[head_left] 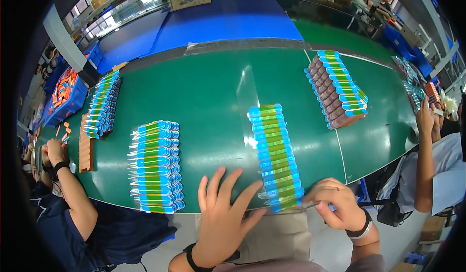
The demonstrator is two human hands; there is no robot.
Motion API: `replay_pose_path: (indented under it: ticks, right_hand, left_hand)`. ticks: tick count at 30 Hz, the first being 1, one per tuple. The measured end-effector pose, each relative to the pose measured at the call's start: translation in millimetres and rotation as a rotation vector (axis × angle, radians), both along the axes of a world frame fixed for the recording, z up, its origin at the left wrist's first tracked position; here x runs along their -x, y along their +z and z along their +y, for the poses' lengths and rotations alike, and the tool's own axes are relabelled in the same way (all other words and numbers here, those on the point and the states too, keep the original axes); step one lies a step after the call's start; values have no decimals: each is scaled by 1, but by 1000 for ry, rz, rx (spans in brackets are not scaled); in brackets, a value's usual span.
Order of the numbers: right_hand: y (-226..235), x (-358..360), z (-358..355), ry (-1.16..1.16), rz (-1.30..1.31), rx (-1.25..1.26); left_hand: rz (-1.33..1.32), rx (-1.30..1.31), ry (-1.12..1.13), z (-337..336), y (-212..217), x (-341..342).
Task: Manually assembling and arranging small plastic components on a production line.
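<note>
In front of me lies a row of blue pieces with rounded ends and a green band down the middle [275, 150], laid side by side in clear film. My left hand [221, 206] is open beside its near left end, fingers spread toward it. At the near right corner, my right hand [337, 205] is closed on a thin, metal-looking tool [310, 205]; its tip is blurred, so its kind is unclear. Left of my left hand sits a thicker stack of like pieces [158, 167], with film ends sticking out on its left side.
Another stack [340, 85] stands far right, its brown sides showing, and one more [103, 104] far left by a brown corrugated strip [85, 148]. A blue bin [73, 99] holds orange parts. Co-workers' arms [77, 197] reach in at both sides. A blue sheet [228, 24] lies beyond the green table [208, 87].
</note>
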State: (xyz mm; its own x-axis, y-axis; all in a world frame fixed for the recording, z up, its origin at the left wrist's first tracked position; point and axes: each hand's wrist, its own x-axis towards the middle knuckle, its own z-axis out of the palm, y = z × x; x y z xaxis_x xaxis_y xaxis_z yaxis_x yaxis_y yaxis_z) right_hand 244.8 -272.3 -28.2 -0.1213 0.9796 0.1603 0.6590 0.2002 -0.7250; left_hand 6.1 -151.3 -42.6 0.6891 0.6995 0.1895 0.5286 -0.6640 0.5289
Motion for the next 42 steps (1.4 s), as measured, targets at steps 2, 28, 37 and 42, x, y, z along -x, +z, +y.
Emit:
replay_pose_path:
  ticks: [2, 28, 37, 42]
  right_hand:
    - [5, 3, -2, -11, -320, -225]
    - [4, 47, 18, 201, -716, -466]
    - [10, 13, -9, 263, -338, -618]
    - [9, 12, -14, 172, -255, -596]
  left_hand:
    - [19, -11, 7, -15, -3, 9]
    - [31, 41, 76, -31, -17, 19]
    - [-105, -42, 7, -28, -10, 27]
    - [-316, 198, -39, -35, -6, 33]
